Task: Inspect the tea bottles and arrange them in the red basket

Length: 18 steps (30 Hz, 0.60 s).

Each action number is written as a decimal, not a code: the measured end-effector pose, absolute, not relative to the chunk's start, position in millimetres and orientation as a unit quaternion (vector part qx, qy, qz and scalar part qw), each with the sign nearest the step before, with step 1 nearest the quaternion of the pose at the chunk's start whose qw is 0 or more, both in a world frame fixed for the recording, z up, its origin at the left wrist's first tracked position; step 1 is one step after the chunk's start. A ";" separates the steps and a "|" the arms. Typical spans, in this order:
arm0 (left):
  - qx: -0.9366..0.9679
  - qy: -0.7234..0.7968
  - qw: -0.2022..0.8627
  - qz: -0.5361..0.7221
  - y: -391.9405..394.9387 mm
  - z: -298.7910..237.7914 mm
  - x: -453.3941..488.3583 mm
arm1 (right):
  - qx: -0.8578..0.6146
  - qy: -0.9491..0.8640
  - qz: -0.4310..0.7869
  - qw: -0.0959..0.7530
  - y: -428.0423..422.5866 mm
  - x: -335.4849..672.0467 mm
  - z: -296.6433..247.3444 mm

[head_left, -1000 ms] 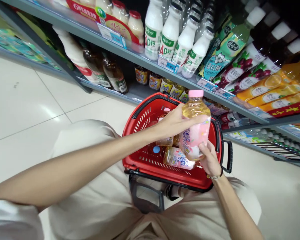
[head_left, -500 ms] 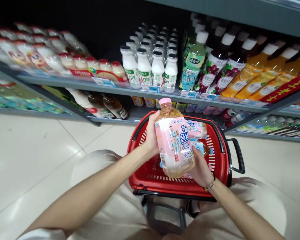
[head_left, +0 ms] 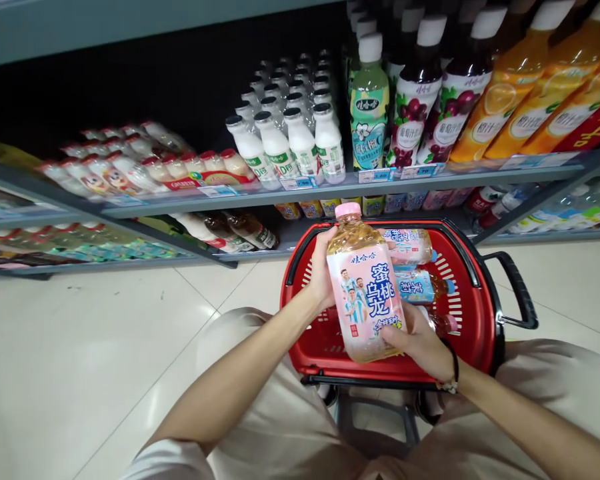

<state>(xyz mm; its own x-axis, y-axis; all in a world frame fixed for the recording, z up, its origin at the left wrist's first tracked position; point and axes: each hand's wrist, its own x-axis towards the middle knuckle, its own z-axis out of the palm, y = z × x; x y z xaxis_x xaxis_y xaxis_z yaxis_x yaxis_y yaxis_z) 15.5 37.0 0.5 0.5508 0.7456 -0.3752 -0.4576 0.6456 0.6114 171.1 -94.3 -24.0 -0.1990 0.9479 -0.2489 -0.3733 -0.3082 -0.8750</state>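
I hold a pink-capped bottle of amber tea point(head_left: 364, 287) with a pink label upright over a red shopping basket point(head_left: 473, 313). My left hand point(head_left: 321, 270) grips its upper left side near the shoulder. My right hand point(head_left: 420, 340) wraps round its lower right side and base. Both hands are closed on the bottle. Inside the basket lie two similar bottles, one with a pink label point(head_left: 407, 243) and one with a blue label point(head_left: 420, 285).
Grey store shelves point(head_left: 330, 187) run across in front, stocked with white milk-drink bottles point(head_left: 285, 140), grape and orange juice bottles point(head_left: 480, 87) and small red-capped bottles point(head_left: 145, 163). The basket's black handle point(head_left: 523, 293) sticks out right. White tiled floor point(head_left: 80, 360) lies to the left.
The view has tilted upward, showing more of the shelves. The bottle has turned so its label faces me, and both hands keep hold of it over the basket.
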 end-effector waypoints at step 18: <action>0.153 0.249 0.882 0.369 38.2 -1.6 10.4 | -0.343 -0.430 0.717 0.429 -94.5 170.0 -19.6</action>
<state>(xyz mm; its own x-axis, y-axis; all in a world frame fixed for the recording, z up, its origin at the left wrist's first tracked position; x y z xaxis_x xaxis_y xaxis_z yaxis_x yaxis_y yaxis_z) 10.4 38.2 -1.6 0.6035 0.7278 -0.3258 -0.5752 0.6803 0.4543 170.0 -94.5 -19.6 -0.3965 0.9097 -0.1232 -0.3196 -0.2626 -0.9105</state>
